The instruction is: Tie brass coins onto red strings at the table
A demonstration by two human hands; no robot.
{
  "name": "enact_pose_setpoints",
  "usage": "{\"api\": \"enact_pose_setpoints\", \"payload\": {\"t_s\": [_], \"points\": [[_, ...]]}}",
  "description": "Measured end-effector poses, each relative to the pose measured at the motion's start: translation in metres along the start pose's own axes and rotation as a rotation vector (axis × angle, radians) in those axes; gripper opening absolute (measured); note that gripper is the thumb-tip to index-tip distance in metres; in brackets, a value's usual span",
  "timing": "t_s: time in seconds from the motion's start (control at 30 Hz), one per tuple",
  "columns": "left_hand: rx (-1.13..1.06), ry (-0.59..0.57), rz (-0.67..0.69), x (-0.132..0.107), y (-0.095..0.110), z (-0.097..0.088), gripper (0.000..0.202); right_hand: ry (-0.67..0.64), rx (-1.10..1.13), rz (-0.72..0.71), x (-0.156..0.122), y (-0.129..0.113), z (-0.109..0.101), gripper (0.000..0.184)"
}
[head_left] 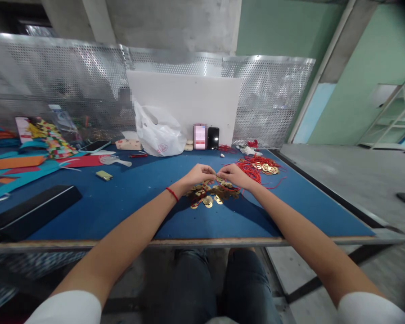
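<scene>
Far left on the blue table (pixel 121 207) a long black box (pixel 33 211) lies flat near the front edge. Behind it there's a mess of coloured paper strips (pixel 16 164) and a flat phone (pixel 95 146), all well apart from the hands, so I'd guess that stuff is just parked out of the way. A white plastic bag (pixel 160 135) slumps at the back in front of a white board (pixel 189 99). Just right of it a lit phone (pixel 200 136) and a black phone (pixel 213 137) stand propped upright against the board, probably so a screen can be read from the seat. Then the action: the left hand (pixel 197 175), red thread on its wrist, has its fingers curled in and its tips pinched closed. The right hand (pixel 234 174) mirrors it, tips almost touching the left's. Whatever they're nipping is too tiny for me to make out, could be a coin or a bit of cord. Both hands hover right over the gold coins (pixel 211 195), a loose heap mid-table toward the front. Holding that close to the heap looks like it keeps small bits from wandering off. Just right of the right hand is a tangle of red string (pixel 261 167) with more coins caught in it, lying within easy reach near the table's right edge.
</scene>
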State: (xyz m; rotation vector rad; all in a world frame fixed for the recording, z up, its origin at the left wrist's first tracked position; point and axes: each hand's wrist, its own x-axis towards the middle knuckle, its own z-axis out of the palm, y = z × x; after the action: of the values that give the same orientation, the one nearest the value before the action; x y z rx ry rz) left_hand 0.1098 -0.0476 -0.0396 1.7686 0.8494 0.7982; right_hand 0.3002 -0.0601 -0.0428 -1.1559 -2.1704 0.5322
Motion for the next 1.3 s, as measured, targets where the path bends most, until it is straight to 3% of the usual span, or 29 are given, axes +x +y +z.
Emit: {"api": "enact_pose_setpoints", "payload": {"t_s": [0.87,1.3], "points": [[-0.139,-0.058,-0.045,-0.0008,-0.0010,-0.0003,0.017,0.063,0.012,0.036,-0.0010,-0.0002,-0.0020,0.041],[-0.214,0.003,-0.046,0.0053,-0.0065,-0.0037,0.017,-0.081,0.403,0.110,-0.0039,-0.0035,-0.0058,0.031]]}}
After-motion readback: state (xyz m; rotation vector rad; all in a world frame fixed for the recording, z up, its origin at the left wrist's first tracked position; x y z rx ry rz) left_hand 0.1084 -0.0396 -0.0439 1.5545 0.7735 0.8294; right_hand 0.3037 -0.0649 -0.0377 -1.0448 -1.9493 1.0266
